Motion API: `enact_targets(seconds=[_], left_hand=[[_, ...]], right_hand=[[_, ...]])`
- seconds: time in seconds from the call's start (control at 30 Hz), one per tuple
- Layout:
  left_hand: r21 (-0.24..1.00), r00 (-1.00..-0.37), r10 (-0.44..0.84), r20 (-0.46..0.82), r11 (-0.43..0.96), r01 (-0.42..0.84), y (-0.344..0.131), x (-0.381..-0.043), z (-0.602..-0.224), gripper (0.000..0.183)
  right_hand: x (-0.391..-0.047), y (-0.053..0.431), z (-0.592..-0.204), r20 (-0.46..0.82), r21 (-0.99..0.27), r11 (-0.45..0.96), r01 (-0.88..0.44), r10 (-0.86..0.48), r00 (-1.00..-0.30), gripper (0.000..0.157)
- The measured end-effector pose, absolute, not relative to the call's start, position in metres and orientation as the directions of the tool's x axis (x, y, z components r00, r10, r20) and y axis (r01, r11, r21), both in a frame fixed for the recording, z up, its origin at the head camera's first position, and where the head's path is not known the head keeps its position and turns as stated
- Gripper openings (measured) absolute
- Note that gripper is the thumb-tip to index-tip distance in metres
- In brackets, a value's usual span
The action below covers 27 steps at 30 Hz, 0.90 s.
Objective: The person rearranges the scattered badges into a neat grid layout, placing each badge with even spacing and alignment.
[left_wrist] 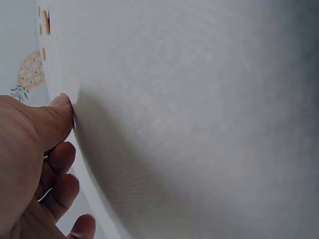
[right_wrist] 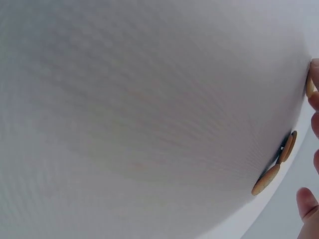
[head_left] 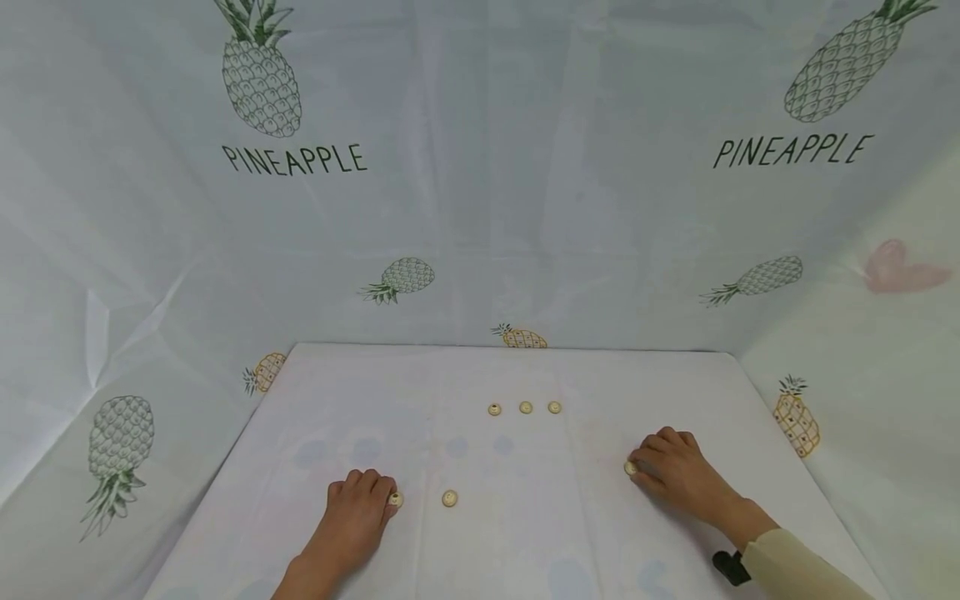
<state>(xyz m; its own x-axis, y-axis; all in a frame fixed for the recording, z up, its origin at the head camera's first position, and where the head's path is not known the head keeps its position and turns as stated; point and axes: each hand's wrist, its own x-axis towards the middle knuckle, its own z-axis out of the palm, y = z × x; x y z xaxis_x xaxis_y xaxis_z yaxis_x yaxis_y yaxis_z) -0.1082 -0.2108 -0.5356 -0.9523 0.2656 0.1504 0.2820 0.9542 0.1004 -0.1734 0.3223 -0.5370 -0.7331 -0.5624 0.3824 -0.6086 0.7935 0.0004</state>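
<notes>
My left hand [head_left: 358,512] pinches a small round wooden disc [head_left: 395,498] at the left front of the white-covered table. To the right of that hand lies another wooden disc [head_left: 449,498], a ring and mark on its face. On the right side my right hand [head_left: 678,475] holds a third disc [head_left: 630,468] between thumb and fingers, low over the cloth. In the left wrist view the left thumb [left_wrist: 57,119] hides the held disc. The right wrist view catches only the edge of a disc [right_wrist: 310,84] against the right fingers [right_wrist: 315,74].
Farther back, a left disc [head_left: 494,409], a middle disc [head_left: 526,407] and a right disc [head_left: 554,407] lie in a row. A dark object [head_left: 731,567] shows beside the right sleeve [head_left: 798,567]. Pineapple-printed cloth [head_left: 480,208] hangs around the table [head_left: 510,550].
</notes>
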Motion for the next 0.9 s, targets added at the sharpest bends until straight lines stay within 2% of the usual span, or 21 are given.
enact_targets(seconds=[0.33,0.53,0.7,0.9], left_hand=[[0.109,-0.951,0.264,0.162,0.953,0.283,-0.209,-0.107,-0.536,0.024],[0.111,-0.956,0.253,0.148,0.956,0.270,-0.210,-0.107,-0.536,0.024],[0.114,-0.957,0.251,0.145,0.956,0.269,-0.210,-0.108,-0.536,0.024],[0.119,-0.956,0.252,0.147,0.955,0.270,-0.209,-0.107,-0.536,0.023]], right_hand=[[-0.174,0.325,-0.531,0.287,-0.094,0.806,-0.584,-0.540,-0.791,0.023],[-0.177,0.323,-0.529,0.302,-0.091,0.802,-0.590,-0.542,-0.784,0.021],[-0.179,0.317,-0.530,0.345,-0.052,0.795,-0.604,-0.553,-0.758,0.022],[-0.184,0.315,-0.536,0.411,0.108,0.785,-0.610,-0.593,-0.692,0.020]])
